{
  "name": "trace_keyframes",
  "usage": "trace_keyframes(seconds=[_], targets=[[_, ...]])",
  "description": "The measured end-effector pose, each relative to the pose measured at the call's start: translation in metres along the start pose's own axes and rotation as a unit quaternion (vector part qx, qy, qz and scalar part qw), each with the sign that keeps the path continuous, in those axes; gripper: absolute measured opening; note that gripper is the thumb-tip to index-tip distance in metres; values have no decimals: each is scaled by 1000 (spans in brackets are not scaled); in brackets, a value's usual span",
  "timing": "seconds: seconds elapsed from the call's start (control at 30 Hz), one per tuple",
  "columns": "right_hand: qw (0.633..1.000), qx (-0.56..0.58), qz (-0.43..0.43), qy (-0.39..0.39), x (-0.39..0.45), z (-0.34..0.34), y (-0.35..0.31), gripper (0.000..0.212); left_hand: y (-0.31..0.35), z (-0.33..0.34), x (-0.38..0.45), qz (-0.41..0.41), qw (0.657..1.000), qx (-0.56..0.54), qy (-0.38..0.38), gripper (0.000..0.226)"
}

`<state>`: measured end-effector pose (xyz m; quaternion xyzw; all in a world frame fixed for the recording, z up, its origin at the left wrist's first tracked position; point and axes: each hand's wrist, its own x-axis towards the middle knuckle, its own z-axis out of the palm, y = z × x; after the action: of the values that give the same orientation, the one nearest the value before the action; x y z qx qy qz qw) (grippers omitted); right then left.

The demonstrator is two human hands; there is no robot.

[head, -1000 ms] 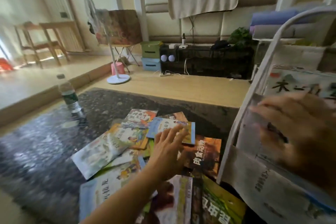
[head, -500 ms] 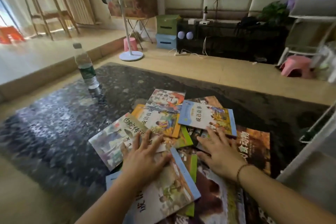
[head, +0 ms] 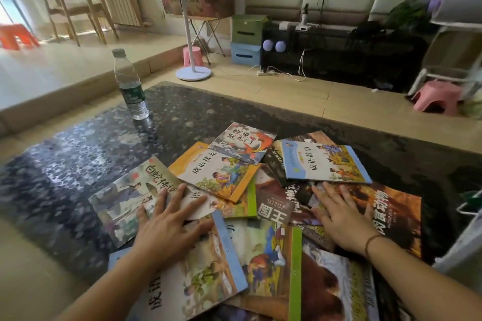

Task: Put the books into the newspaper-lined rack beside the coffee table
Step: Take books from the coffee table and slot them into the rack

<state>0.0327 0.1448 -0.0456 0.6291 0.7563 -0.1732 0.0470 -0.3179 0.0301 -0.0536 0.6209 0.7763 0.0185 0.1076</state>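
Dark speckled coffee table (head: 78, 154): both hands, left (head: 167, 227), right (head: 341, 219), press flat-fingered on books (head: 219, 174) titled 成语接龙, 成语故事.

Two bare forearms enter from the lower edge, with no sleeves showing on either. The left hand (head: 167, 227) wears no ring, watch or band that can be seen. The right hand (head: 341, 219) is likewise without rings; just behind it, round the wrist, sits a thin dark-brown bracelet (head: 369, 242), a slim cord or string of small beads, too fine to tell which. Nails are short and unpainted.
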Motion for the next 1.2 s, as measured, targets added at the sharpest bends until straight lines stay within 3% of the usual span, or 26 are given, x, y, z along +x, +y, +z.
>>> trace_keyframes(seconds=[0.5, 0.57, 0.63, 0.7, 0.8, 1.03, 1.1, 1.2], targets=[[998, -40, 48, -5, 19, -5, 11, 66, -82, -21, 6, -59, 998, 24, -29, 76], [995, -62, 33, 69, 17, -4, 1, 67, -84, -20, 9, -59, 998, 25, -29, 80], [978, -58, -50, 196, 16, -3, -16, 64, -84, -19, 11, -61, 998, 14, -24, 83], [956, -31, -143, 255, 21, -2, -45, 63, -84, -18, 12, -61, 998, 3, -8, 85], [959, -23, -200, 200, 48, -1, -96, 64, -84, -15, 10, -58, 998, -6, 19, 86], [983, 55, -156, 74, 136, -3, -165, 71, -84, -11, 11, -48, 995, -28, 78, 96], [985, 26, -155, 64, 146, -1, -169, 67, -84, -10, 11, -46, 995, -29, 88, 97], [979, -19, -172, 111, 143, -4, -169, 52, -84, -10, 11, -41, 994, -33, 98, 95]])
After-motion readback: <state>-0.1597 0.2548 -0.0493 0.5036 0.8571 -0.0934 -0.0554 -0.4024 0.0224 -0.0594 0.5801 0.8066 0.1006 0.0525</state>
